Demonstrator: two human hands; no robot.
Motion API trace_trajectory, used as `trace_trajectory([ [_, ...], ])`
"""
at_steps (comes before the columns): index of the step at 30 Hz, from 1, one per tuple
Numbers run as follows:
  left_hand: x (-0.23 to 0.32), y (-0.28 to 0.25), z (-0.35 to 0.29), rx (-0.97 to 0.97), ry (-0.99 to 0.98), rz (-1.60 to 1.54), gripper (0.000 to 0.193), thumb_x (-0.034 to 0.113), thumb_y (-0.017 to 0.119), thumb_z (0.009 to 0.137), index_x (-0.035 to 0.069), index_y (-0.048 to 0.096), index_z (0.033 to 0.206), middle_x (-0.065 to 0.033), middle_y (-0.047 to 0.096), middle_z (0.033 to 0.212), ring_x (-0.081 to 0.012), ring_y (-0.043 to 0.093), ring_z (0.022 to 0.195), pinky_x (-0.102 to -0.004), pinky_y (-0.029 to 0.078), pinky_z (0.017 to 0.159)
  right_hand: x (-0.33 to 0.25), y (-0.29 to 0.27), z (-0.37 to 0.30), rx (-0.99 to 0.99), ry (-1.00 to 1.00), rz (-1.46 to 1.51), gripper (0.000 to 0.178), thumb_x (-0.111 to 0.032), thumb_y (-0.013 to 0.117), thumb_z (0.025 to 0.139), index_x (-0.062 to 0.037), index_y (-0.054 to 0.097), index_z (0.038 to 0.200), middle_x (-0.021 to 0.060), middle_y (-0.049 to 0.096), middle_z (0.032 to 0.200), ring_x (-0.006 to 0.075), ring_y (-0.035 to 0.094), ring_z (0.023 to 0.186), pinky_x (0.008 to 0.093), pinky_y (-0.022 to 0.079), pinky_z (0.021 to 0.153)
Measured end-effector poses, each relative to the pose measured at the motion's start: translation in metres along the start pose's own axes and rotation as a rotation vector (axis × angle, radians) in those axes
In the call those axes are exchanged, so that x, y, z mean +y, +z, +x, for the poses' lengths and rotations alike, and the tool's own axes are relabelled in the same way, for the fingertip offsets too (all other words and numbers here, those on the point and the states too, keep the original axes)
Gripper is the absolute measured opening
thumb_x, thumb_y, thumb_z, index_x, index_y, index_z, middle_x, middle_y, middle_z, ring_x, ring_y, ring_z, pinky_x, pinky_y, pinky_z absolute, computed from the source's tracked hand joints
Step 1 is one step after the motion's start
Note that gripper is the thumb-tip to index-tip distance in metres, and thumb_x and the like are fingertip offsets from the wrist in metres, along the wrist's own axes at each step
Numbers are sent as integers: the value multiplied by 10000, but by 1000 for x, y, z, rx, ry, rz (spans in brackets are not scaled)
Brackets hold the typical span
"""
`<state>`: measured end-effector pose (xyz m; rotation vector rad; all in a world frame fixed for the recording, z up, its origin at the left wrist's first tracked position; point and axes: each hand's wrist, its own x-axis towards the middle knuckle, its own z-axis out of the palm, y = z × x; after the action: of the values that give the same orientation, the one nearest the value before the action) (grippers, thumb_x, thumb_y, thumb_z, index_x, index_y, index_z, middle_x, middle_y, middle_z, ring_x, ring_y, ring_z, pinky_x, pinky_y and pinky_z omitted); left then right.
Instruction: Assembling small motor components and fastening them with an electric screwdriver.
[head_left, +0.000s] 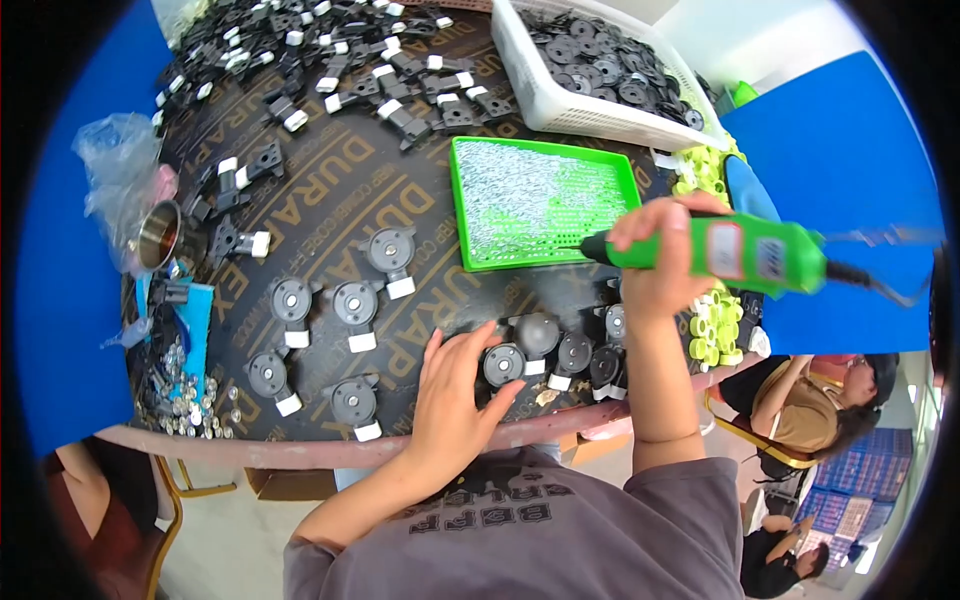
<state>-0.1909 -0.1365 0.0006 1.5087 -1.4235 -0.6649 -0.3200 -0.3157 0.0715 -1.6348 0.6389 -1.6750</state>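
Note:
My right hand [655,255] grips a green electric screwdriver [740,252], held level with its black tip pointing left over the corner of a green tray [455,200] full of small silver screws. My left hand [455,390] lies flat on the dark mat, fingers spread, touching a black round part with a white clip [503,364]. Three similar black parts [575,355] sit in a row just right of it, under my right wrist.
Several more black parts [355,305] lie spread on the mat to the left and piled at the back. A white basket [545,95] of black discs stands behind the tray. A metal cup [158,235], loose washers [185,400] and yellow-green caps [715,335] sit at the sides. People sit at lower right.

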Motion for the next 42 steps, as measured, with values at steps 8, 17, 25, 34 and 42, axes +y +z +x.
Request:
trace_trajectory([
  [8,-5,-1,-2,15,10,-36,709,135,807,738,53,462,1352,-116,613,1167,-306,571,1131,-537,284,1112,-99,17,-45,-328,174,265,263,-126,591,947,-113,381,1104,105,539,720,212,553,598,408,512,587],
  [17,-9,2,-4,39,71,-7,558,154,776,776,39,512,1253,-140,599,1172,-339,545,1140,-530,312,1097,-87,24,-69,-504,159,89,254,-181,565,963,-122,348,1079,91,516,696,200,548,585,373,510,567],
  [25,-9,2,-6,47,61,10,513,160,790,758,38,553,1196,-132,602,1168,-335,548,1142,-529,324,1089,-84,23,-71,-476,208,130,252,-175,554,960,-115,342,1083,94,513,698,200,546,584,369,507,562],
  [34,-8,3,-2,32,38,16,509,131,802,734,46,565,1176,-122,606,1138,-328,551,1130,-532,328,1084,-70,22,-65,-433,162,338,234,48,611,841,14,513,1050,125,594,724,203,585,592,359,513,593],
  [42,-5,2,2,28,26,2,494,78,785,720,47,572,1164,-122,609,1114,-327,556,1108,-515,335,1083,-76,32,-68,-379,201,172,184,50,653,794,34,562,953,112,598,715,185,572,596,289,448,553],
])
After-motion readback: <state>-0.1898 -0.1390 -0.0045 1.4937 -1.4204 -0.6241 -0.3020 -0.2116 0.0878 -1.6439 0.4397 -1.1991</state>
